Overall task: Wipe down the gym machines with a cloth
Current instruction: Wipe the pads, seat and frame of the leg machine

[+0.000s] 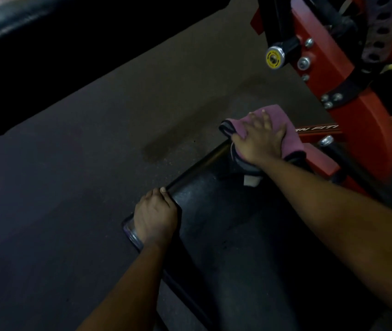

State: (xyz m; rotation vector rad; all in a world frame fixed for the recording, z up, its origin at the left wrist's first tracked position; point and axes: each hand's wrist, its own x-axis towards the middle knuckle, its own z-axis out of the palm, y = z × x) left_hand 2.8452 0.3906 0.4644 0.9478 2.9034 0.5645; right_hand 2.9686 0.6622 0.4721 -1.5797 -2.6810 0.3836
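Observation:
A pink cloth [273, 115] with a dark edge lies over the far end of a black footplate [226, 211] on a red gym machine [347, 96]. My right hand [259, 137] presses flat on the cloth with the fingers spread. My left hand [155, 216] grips the black bar [197, 168] that runs along the plate's left rim, fingers curled over it. The plate's near part is in deep shadow.
Dark rubber floor [82, 187] stretches to the left, with a darker stain [166, 139] near the plate. A black padded part [46, 44] of another machine hangs over the upper left. A yellow-capped knob [275, 57] and bolts stick out of the red frame.

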